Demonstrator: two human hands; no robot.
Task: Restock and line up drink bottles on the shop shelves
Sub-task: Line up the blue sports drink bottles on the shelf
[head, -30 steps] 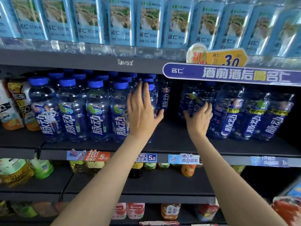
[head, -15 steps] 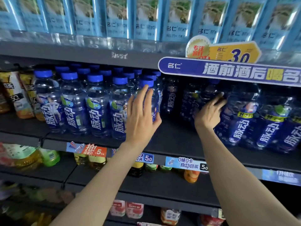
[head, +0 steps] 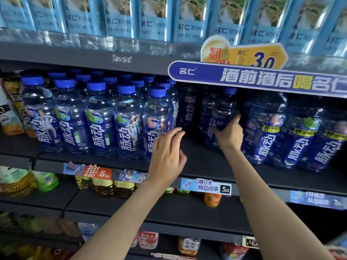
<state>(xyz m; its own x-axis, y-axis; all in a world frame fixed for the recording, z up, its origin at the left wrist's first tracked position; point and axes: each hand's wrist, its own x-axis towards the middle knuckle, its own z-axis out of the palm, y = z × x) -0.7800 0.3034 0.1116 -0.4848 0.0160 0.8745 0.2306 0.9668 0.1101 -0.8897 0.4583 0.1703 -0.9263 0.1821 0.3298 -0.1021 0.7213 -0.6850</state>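
Observation:
Blue-capped drink bottles with dark blue labels stand in a tight front row (head: 99, 119) on the left half of the middle shelf (head: 206, 166). My left hand (head: 167, 156) hovers open with spread fingers just in front of the rightmost bottle of that row (head: 156, 117). My right hand (head: 230, 132) is wrapped around a blue bottle (head: 219, 113) set back in the gap at the shelf's middle. More of the same bottles (head: 266, 128) stand to the right, partly under a hanging sign.
A purple-and-white promo sign (head: 262, 77) hangs from the upper shelf edge, which carries light-blue labelled water bottles (head: 155, 17). Price tags (head: 206, 185) line the shelf front. Yellow and orange drinks (head: 105, 186) fill the lower shelves.
My right hand reached deeper into the gap and closed on a set-back bottle. My left hand dropped lower and drew back from the row's end bottle. The view shifted closer and rightward.

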